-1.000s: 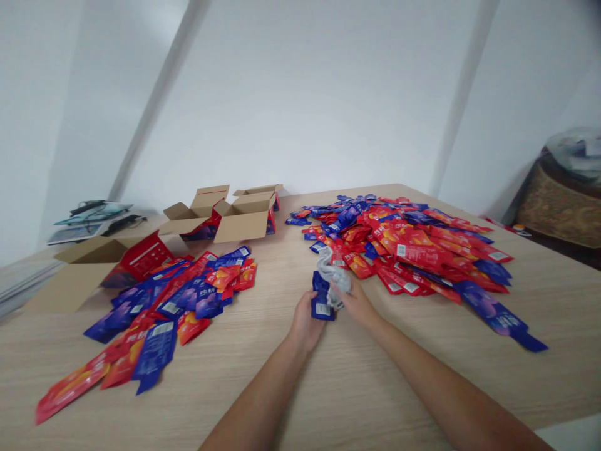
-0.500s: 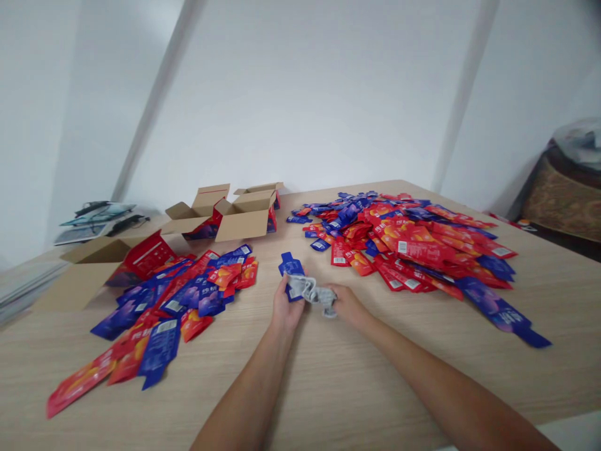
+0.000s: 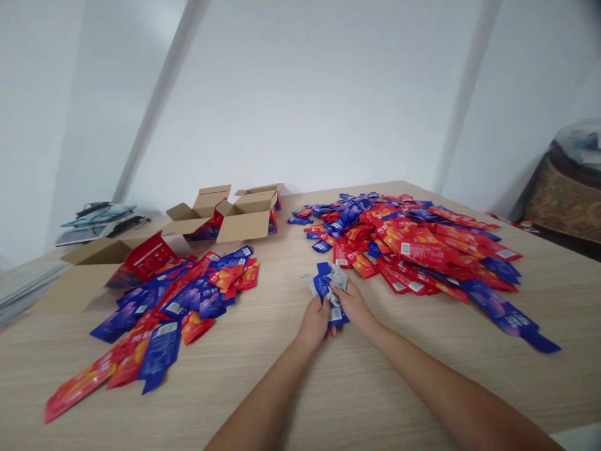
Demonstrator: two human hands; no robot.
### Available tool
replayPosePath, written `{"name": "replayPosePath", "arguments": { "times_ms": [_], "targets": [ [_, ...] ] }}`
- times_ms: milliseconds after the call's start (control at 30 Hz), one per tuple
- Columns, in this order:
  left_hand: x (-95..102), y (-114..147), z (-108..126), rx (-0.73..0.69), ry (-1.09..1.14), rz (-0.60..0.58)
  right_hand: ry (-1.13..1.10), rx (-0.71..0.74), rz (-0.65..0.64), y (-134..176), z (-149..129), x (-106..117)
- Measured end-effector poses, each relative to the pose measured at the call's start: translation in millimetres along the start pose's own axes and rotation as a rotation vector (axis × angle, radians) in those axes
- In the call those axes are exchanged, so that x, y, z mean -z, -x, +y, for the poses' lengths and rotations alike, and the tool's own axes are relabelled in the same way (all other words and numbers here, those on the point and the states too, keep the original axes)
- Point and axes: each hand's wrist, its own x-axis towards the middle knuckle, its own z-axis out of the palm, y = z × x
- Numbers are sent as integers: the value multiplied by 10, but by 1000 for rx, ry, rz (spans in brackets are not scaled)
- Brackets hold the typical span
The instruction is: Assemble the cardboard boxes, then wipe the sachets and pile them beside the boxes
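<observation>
Both hands meet above the middle of the table. Between the thumb and fingers of my left hand (image 3: 316, 322) is a blue pouch (image 3: 337, 314) with a white barcode label near its lower end. My right hand (image 3: 354, 305) is closed on a crumpled grey cloth (image 3: 339, 279), which is pressed around the pouch. Part of the pouch's face is covered by the cloth and fingers. To the right spreads a large pile of red and blue pouches (image 3: 413, 241). A smaller group of similar pouches (image 3: 188, 297) lies to the left.
Open cardboard boxes (image 3: 96, 285) stand along the left, with more boxes (image 3: 248, 225) farther back. Behind them at far left is a stack of flat items (image 3: 101, 219) with dark cords. A single blue pouch (image 3: 507, 313) sticks out from the right pile. A white wall (image 3: 319, 94) rises behind the table.
My left hand has moved right and slightly down with the blue pouch. The cloth, stretched beside the pouch earlier, is now bunched against it, and the hands are closer together.
</observation>
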Motion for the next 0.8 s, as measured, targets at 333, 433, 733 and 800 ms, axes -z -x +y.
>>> {"name": "replayPosePath", "arguments": {
  "times_ms": [333,433,733,800],
  "targets": [
    [110,-71,120,27,41,112,252,49,85,-162,-34,180],
    [478,-169,166,53,105,358,239,12,146,-176,-47,264],
    [1177,-326,161,-274,485,633,204,-30,32,-167,25,199],
    [1000,-386,90,-243,463,568,211,-21,98,-181,24,208]
  ]
}}
